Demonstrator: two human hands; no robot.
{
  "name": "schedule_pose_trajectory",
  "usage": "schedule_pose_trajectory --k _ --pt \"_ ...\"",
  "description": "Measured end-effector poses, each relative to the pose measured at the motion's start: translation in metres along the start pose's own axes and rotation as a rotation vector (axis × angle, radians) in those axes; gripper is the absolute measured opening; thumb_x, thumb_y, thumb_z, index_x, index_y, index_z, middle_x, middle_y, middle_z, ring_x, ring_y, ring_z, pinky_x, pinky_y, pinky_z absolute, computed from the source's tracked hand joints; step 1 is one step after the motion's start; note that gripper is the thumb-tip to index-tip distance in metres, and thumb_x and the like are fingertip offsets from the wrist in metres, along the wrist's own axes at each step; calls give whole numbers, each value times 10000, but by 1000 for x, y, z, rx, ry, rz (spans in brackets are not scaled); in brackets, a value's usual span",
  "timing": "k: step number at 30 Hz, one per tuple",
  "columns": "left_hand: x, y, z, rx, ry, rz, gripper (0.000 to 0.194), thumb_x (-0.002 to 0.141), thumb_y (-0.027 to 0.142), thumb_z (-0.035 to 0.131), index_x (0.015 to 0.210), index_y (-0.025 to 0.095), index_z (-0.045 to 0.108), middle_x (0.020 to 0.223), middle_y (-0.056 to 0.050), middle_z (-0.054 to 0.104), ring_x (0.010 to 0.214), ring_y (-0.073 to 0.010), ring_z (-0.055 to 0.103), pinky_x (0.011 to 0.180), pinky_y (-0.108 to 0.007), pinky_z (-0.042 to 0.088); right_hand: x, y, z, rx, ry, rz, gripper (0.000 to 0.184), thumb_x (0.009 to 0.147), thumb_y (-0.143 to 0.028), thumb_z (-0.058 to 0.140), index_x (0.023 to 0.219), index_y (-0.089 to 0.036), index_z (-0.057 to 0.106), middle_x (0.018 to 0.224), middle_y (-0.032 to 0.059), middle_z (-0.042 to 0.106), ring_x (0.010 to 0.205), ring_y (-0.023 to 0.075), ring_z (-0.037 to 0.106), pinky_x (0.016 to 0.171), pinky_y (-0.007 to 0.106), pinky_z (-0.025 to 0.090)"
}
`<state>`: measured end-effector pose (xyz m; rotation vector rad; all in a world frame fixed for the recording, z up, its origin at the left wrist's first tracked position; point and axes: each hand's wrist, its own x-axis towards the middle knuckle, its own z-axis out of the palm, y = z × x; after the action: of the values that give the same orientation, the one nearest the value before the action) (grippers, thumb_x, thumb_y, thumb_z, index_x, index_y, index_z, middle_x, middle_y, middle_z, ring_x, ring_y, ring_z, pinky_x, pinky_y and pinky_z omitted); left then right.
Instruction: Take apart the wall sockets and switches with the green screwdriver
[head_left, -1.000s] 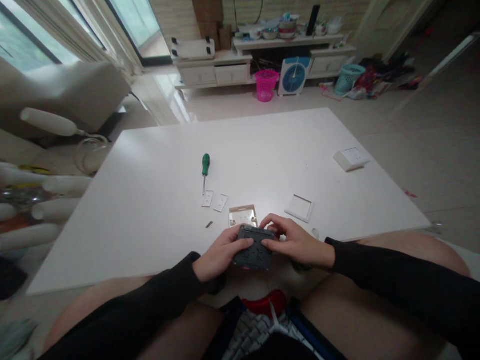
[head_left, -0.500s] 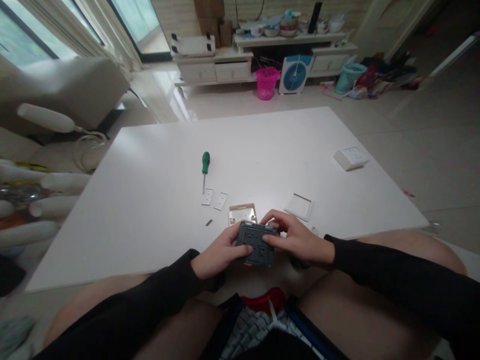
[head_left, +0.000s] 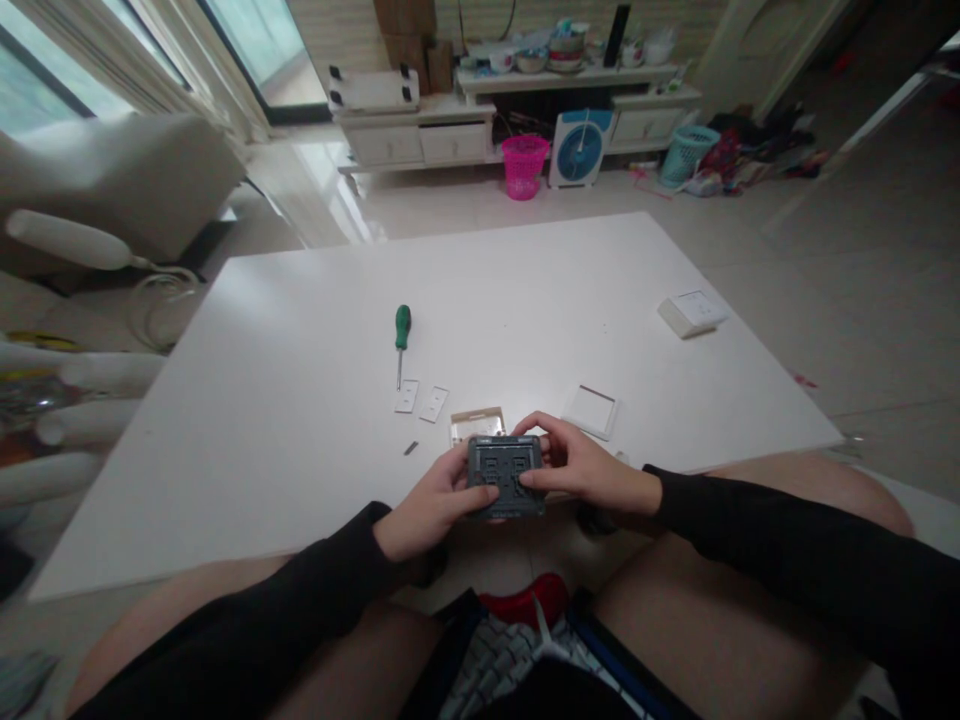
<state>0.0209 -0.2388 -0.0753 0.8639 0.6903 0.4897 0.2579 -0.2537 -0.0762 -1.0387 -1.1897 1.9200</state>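
Between my two hands is a dark grey wall socket module [head_left: 507, 462], held just off the table's front edge with its slotted side up. My left hand [head_left: 442, 492] grips its left side, thumb on the face. The thumb of my right hand [head_left: 577, 468] lies on the right of the face, its fingers curled behind. Just beyond sits a cream mounting box [head_left: 478, 420], partly hidden by the module and hands. A white square frame [head_left: 591, 411] lies to the right. Two small white cover plates [head_left: 407, 396] and a small dark strip [head_left: 411, 448] are at the left.
A green-handled screwdriver [head_left: 402, 328] lies on the white table [head_left: 300, 400], its tip by the cover plates. An assembled white socket box [head_left: 691, 313] stands near the right edge. Beyond the table are a pink basket [head_left: 523, 167] and a blue fan [head_left: 580, 148].
The module has turned from a slant to nearly level, facing me more squarely, with both hands still on it. The view has shifted slightly to the right.
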Motion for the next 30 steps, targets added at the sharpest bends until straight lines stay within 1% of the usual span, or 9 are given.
schedule_pose_trajectory --k 4,10,12,17,21,26,30 --pt "-1 0 0 -5 2 -9 560 844 278 837 1318 208 548 1340 -133 668 1082 -282 721 770 -347 639 0 1 2 10 -24 -10 529 755 -218 877 1136 -237 511 876 -47 702 710 105 663 607 206 528" --pt "-1 -1 0 -10 -13 6 523 863 262 821 1308 205 552 1338 -141 668 1091 -283 719 760 -332 637 0 0 3 10 -27 -13 528 745 -166 860 1133 -230 508 904 -42 705 769 115 690 655 220 553" --pt "-1 -1 0 -16 -22 10 520 860 252 821 1306 204 557 1333 -138 671 1092 -280 719 770 -332 636 -1 0 3 -2 -25 -11 530 747 -176 862 1135 -230 505 907 -39 706 770 119 690 645 219 545" --pt "0 -2 -2 -44 -26 9 600 801 194 848 1325 221 556 1389 -141 646 1131 -299 711 779 -340 643 -1 0 2 -16 -11 -6 538 742 -204 870 1129 -233 497 884 -40 698 747 123 676 612 212 519" --pt "1 -3 -4 -49 -40 14 603 792 166 824 1333 224 565 1426 -146 631 1143 -311 713 766 -334 645 -1 0 2 -41 -5 9 546 755 -250 874 1148 -244 495 875 -42 689 679 109 632 569 205 483" --pt "1 -3 -3 -51 7 -17 623 767 152 821 1327 212 554 1374 -142 655 1124 -314 723 751 -333 648 0 1 2 -31 -17 9 551 764 -269 877 1147 -245 481 846 -49 679 653 105 616 572 212 483" --pt "0 -3 -3 -61 27 -40 633 775 180 835 1335 214 542 1356 -142 657 1134 -319 721 740 -326 654 0 2 1 -32 -17 25 558 778 -286 868 1165 -247 467 795 -64 670 579 82 564 511 179 418"
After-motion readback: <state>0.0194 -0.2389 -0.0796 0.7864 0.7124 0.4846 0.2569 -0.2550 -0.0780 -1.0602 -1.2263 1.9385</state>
